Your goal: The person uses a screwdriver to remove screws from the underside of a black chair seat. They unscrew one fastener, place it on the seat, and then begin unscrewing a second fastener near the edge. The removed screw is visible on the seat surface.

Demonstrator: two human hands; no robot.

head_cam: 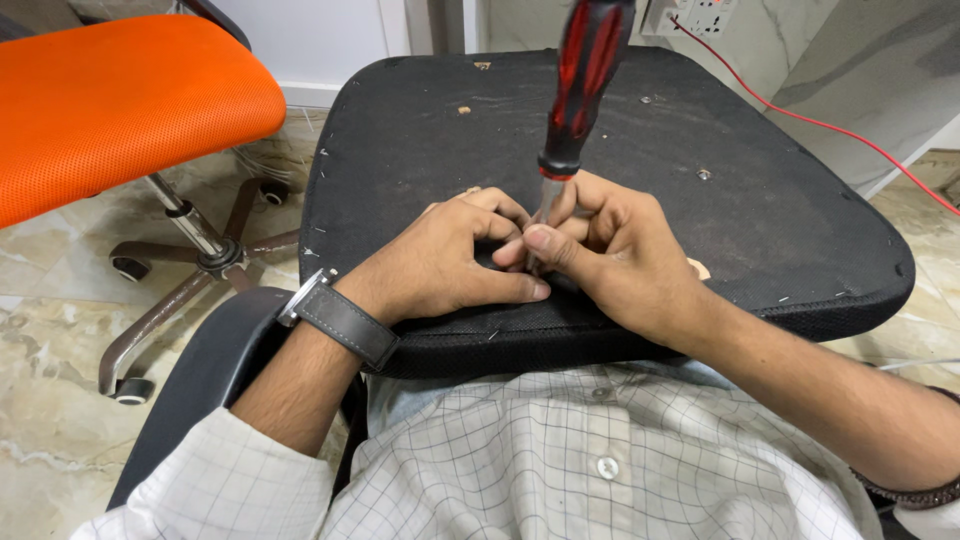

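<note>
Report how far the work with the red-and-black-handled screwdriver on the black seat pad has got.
Done: hard to tell; one small screw lies loose on the black fabric-covered seat pad. In hand: the left hand and right hand both pinch the metal shaft of the upright red-and-black-handled screwdriver, its tip hidden between the fingers near the pad's front edge. Left: that fastening looks unfinished; the tool is engaged.

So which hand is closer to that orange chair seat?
Left. The left hand lies on the orange seat's side of the screwdriver; the right hand sits beyond it.
</note>
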